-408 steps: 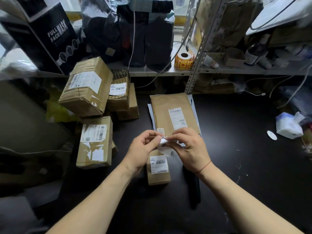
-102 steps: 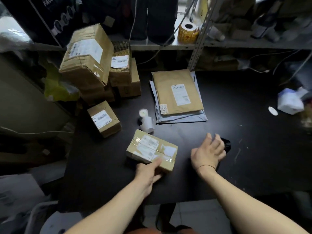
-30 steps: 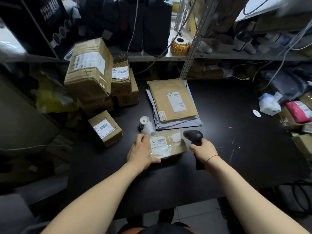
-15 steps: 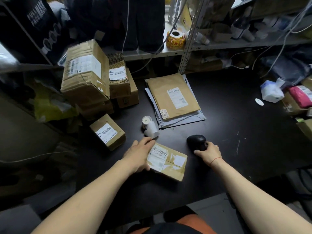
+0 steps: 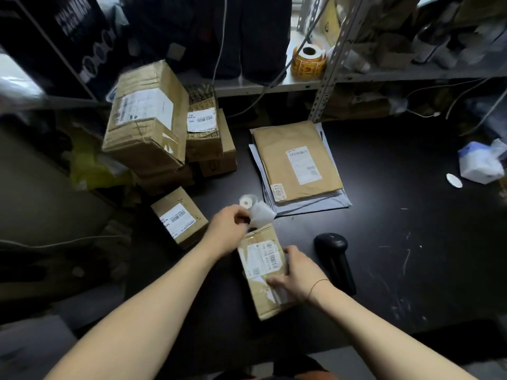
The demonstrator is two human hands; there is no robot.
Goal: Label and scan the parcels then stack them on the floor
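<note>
Black worktable (image 5: 384,215), centre frame: right hand (image 5: 299,272) grips the small parcel (image 5: 263,270), barcode scanner (image 5: 333,256) beside it; left hand (image 5: 229,229) at the label roll (image 5: 248,201), grip unclear. Labelling and floor stacking apparently remain.

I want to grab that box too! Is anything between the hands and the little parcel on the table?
Nothing is in the way. The right hand holds the parcel, and the left hand is at its far end, by the label roll. The scanner lies apart, to the right.
</note>
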